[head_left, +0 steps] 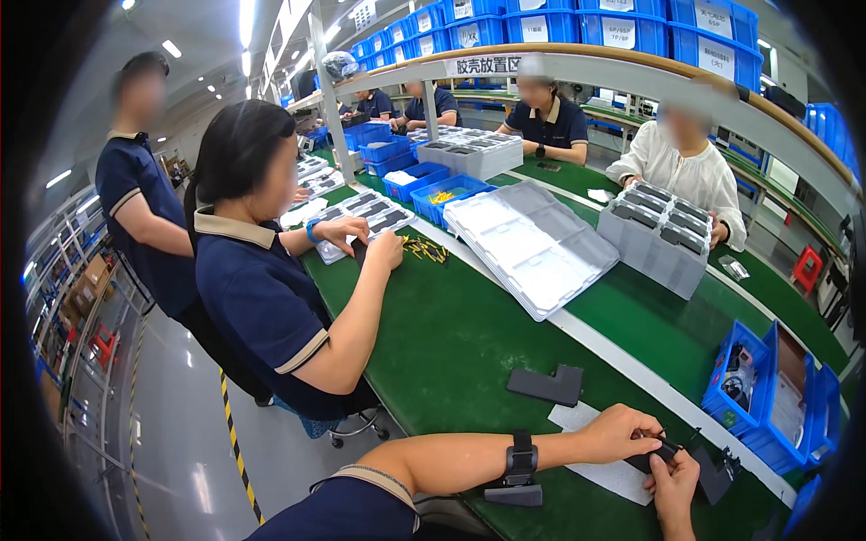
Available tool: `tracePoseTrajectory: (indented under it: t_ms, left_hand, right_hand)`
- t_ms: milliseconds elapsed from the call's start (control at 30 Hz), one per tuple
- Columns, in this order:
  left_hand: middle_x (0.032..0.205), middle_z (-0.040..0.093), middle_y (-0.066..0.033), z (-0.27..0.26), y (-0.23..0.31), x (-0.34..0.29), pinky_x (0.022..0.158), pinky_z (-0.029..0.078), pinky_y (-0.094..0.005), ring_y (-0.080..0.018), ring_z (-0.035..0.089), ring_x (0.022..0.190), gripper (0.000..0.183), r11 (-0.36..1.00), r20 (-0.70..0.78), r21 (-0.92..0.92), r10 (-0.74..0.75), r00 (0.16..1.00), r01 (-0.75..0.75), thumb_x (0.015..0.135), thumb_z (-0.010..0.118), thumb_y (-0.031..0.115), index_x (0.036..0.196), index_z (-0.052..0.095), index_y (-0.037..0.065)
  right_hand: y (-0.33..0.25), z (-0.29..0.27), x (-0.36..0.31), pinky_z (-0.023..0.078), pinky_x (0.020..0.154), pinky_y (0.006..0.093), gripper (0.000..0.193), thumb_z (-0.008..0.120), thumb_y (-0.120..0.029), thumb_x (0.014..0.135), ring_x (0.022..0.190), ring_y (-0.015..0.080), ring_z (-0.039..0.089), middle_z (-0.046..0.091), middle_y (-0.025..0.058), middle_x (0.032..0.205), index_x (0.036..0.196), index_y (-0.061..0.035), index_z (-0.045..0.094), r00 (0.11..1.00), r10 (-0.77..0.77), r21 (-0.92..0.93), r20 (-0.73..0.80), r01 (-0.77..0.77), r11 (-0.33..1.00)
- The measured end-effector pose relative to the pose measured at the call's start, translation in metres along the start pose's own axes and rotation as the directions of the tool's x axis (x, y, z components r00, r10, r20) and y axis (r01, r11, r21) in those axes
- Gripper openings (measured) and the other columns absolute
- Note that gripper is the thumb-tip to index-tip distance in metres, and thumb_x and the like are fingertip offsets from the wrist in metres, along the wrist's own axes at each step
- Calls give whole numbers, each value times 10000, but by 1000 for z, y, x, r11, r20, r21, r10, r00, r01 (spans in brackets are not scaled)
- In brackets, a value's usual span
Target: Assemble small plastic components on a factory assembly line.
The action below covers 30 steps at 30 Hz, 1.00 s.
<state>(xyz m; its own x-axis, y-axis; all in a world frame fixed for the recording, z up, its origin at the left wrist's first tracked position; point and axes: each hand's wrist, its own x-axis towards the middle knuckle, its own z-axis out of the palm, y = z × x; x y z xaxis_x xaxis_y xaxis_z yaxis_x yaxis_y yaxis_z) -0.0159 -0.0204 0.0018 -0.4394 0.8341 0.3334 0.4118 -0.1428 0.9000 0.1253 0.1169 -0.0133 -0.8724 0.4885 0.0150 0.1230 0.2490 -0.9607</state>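
My left hand (621, 435) reaches in from the lower left, its fingers closed on a small dark black part (666, 449). My right hand (675, 485) pinches the same part from the near side, thumb up against it. The fingers hide much of the part, so its exact kind cannot be made out. Under my hands lies a white sheet (591, 458) on the green bench. An L-shaped flat black piece (547, 385) rests just beyond the sheet. Right of my right hand sits another flat black piece (714, 480), partly hidden.
Blue bins (740, 397) with small parts stand at the right. A large translucent tray (532, 248) leans over the bench's middle strip. At the left a co-worker handles a dark piece beside yellow-and-black small parts (426, 250). Across the bench, a person holds a stack of filled trays (654, 239).
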Motion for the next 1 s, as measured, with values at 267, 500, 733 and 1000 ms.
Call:
tracePoseTrajectory:
  t_ms: [267,500,733,1000]
  left_hand:
    - [753,664,-117,-1,-1,0,609,482,-297,-187,630,646,213,1000,7,-14,0,1000,1,791,662,180,916,656,8]
    - [757,667,-122,0,-2,0,608,481,-296,-195,636,649,213,1000,1,-20,6,1000,-6,791,663,179,916,657,7]
    - [738,660,-110,0,0,-1,601,476,-297,-184,628,636,206,1000,-3,-30,8,1000,-8,786,663,178,909,658,12]
    - [741,658,-89,0,-6,1,592,465,-279,-157,597,621,225,1000,2,19,13,1000,-14,815,670,205,943,667,20]
  right_hand:
    - [-5,2,-1,350,369,180,94,581,-16,849,431,64,508,569,15,625,935,23,580,1000,7,9,0,-7,1000]
    - [-5,2,0,347,366,180,90,590,-25,849,424,62,502,568,16,621,924,21,576,1000,1,15,4,-1,1000]
    - [-5,2,-1,342,357,178,83,590,-29,851,418,58,499,562,11,611,919,16,575,1000,-7,4,-2,7,1000]
    - [-6,3,0,344,359,180,68,587,-24,851,418,59,501,557,9,604,903,16,569,1000,-8,7,2,8,1000]
